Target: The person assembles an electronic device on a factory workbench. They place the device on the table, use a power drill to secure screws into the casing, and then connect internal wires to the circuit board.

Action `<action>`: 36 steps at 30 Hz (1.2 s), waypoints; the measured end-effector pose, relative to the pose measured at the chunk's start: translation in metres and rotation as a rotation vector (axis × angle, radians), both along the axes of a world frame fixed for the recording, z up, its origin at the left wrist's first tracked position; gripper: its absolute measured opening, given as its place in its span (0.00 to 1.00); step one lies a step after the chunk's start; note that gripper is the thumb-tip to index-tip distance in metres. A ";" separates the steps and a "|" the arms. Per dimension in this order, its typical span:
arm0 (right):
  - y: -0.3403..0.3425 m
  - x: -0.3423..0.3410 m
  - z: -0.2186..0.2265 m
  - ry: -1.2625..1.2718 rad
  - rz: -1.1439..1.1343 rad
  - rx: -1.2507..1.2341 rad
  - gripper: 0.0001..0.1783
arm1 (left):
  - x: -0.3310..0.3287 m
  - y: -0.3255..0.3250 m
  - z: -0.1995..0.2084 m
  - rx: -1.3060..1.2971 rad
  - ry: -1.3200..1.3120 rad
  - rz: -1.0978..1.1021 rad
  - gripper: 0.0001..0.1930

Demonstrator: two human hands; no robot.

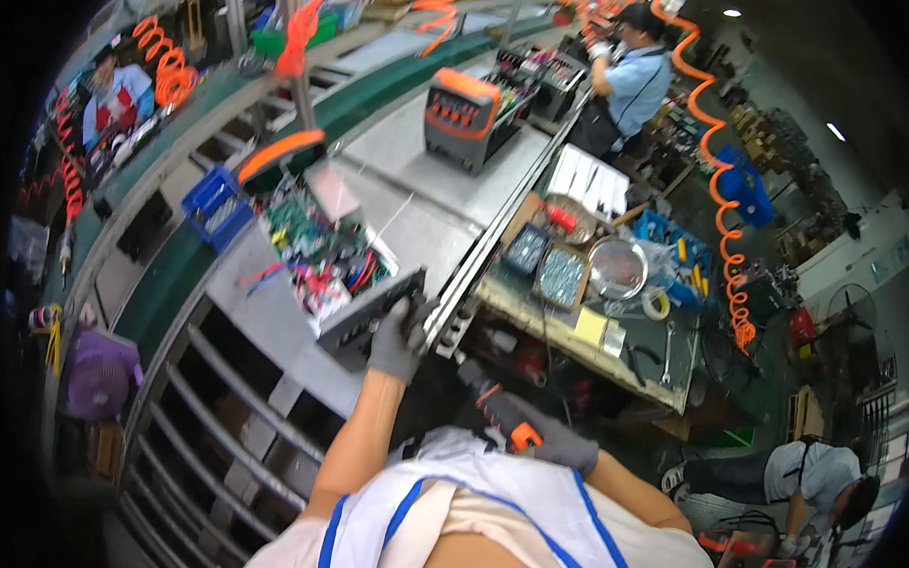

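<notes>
In a grey glove, my left hand point(397, 344) is closed on the edge of a black end panel point(358, 321). That panel stands at the near end of an opened electrical unit point(321, 234), whose green boards and red, blue and black wires lie exposed. My right hand point(561, 443), gloved too, is wrapped round an orange and black power screwdriver point(510, 418) close to my body. The tool's front end points up and left, toward the conveyor's edge, apart from the unit. My right fingers are partly hidden by the tool.
Farther along the conveyor point(387, 197) stands an orange and grey cased unit point(460, 119). A blue bin point(217, 208) sits left of the opened unit. On the right, a workbench point(533, 322) carries trays of screws point(562, 276), pliers and a wrench. Co-workers point(634, 85) stand nearby; orange coiled hoses point(714, 163) hang down.
</notes>
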State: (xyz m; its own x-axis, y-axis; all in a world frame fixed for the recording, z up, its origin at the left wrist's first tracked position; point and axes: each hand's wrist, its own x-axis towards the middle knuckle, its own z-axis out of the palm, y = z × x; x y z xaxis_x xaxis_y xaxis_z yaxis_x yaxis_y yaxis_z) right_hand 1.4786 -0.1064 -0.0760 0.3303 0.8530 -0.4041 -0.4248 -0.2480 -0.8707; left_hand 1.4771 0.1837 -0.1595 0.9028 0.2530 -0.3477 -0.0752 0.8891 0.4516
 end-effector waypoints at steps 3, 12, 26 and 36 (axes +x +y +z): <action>0.004 -0.002 0.007 0.003 -0.029 -0.077 0.54 | 0.000 -0.003 0.030 -0.074 0.104 0.034 0.16; -0.011 0.019 0.021 0.067 -0.036 -0.096 0.54 | 0.038 -0.008 0.016 -0.071 0.067 0.084 0.15; -0.025 0.029 0.027 0.016 0.004 -0.088 0.54 | 0.059 -0.019 -0.010 0.186 0.216 0.319 0.11; 0.001 0.036 0.012 0.135 -0.034 -0.035 0.56 | 0.055 -0.005 0.003 0.237 0.111 0.038 0.14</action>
State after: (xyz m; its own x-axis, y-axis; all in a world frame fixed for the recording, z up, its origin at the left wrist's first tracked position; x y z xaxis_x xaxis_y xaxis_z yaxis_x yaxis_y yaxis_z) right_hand 1.5146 -0.1051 -0.0641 0.2993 0.8268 -0.4763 -0.5462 -0.2609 -0.7960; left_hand 1.5323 0.1792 -0.1564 0.8507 0.3721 -0.3714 -0.0446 0.7549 0.6543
